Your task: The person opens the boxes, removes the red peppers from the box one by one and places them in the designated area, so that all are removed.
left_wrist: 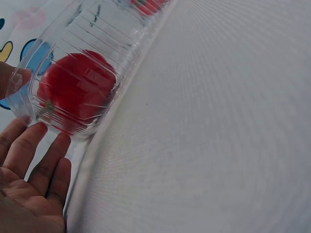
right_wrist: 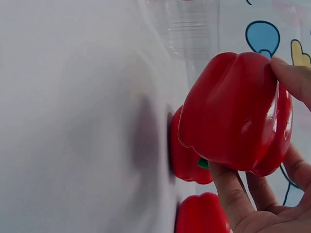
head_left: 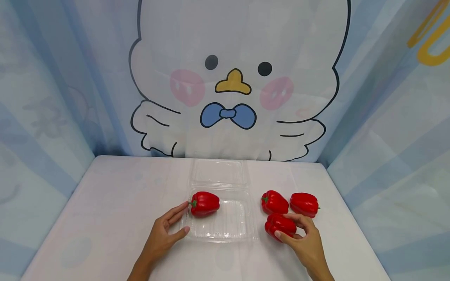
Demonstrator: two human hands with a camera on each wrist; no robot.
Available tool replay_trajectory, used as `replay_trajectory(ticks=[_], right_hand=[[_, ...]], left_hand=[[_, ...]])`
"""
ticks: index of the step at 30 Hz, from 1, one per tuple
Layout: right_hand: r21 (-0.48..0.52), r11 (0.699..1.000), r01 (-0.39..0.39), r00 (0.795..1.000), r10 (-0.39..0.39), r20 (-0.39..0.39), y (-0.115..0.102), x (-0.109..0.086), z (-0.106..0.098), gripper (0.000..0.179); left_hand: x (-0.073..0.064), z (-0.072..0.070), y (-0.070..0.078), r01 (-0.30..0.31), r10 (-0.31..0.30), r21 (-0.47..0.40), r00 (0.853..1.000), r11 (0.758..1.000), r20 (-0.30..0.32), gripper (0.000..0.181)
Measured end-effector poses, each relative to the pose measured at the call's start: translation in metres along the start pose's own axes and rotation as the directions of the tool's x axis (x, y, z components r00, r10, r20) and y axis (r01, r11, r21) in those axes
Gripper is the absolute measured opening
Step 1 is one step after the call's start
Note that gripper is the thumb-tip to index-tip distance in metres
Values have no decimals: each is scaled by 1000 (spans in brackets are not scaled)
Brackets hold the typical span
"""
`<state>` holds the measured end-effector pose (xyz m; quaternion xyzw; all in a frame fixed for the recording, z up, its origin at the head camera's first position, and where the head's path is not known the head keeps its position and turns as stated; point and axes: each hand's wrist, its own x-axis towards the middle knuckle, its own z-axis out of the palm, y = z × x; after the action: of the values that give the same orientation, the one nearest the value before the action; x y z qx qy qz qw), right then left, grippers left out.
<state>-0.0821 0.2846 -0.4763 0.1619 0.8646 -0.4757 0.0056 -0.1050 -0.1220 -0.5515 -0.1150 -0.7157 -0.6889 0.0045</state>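
Note:
A clear plastic clamshell container [head_left: 239, 233] lies with its lid [head_left: 219, 171] folded back. Inside its left part rests a red bell pepper [head_left: 205, 204] with a green stem; its ribbed wall shows in front of the pepper [left_wrist: 77, 87] in the left wrist view. My left hand [head_left: 163, 234] touches the container's left rim with extended fingers and thumb. To the right of the container, my right hand [head_left: 306, 238] holds another red bell pepper [head_left: 280, 226] between thumb and fingers. In the right wrist view this pepper [right_wrist: 233, 111] is raised off the table.
Two more red bell peppers, one with its stem to the left [head_left: 274, 202] and one with its stem to the right [head_left: 304, 204], lie behind my right hand. A white cloth covers the table [head_left: 116, 203]. Printed curtains [head_left: 228, 140] hang at the back and both sides.

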Motion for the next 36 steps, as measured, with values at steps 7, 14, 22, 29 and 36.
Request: replay_trajectory(ticks=[7, 14, 22, 29, 36], right_hand=[[-36, 999, 0, 1000, -1, -20, 5, 1, 0, 68], [-92, 996, 10, 999, -13, -34, 11, 3, 1, 69], [-108, 994, 16, 999, -20, -38, 12, 5, 3, 66], [-187, 980, 67, 996, -76, -39, 11, 5, 11, 75], [-213, 974, 83, 994, -98, -59, 7, 1, 16, 76]], left_hand=[[1, 0, 0, 27, -27, -1, 1000, 1000, 7, 69], [1, 0, 1, 26, -26, -9, 1000, 1000, 16, 70], [0, 0, 1, 11, -11, -8, 1000, 1000, 17, 69], [0, -1, 1, 18, -17, -9, 1000, 1000, 17, 69], [0, -1, 0, 21, -21, -15, 1000, 1000, 17, 69]])
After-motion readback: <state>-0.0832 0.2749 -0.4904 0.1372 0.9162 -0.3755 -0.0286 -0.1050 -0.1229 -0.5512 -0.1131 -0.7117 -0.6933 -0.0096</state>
